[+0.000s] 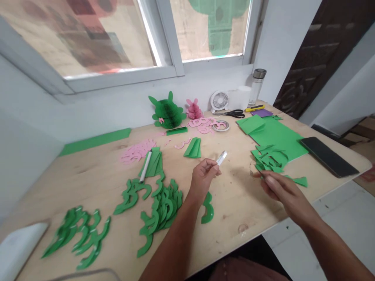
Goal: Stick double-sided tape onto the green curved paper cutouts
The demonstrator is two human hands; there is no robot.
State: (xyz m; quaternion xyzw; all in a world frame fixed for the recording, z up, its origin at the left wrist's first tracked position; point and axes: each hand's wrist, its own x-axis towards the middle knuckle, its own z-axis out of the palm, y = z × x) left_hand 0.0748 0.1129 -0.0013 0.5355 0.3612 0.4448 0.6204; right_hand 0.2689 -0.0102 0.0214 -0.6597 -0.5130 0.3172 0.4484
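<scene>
My left hand (205, 171) is closed in a pinch around a small white strip-like piece (222, 157) with a shiny end; its exact kind does not show. To the right, my right hand (278, 187) pinches a thin dark tool (259, 171), mostly hidden by the fingers. A small pale, see-through bit (252, 168) shows near its tip. Just beyond my left hand lies a folded green paper piece (193, 148). Beside my left forearm is a curved green paper cutout (208, 208), and a heap of similar green cutouts (165, 205) lies farther left.
Green scraps (271, 158) and a phone (328, 156) lie at the right. Behind are pink cutouts (137, 151), a tape roll (220, 125), scissors (234, 113), a yellow cutter (254, 108), a fan (219, 101) and a bottle (257, 88). A white marker (145, 166) rests on green paper.
</scene>
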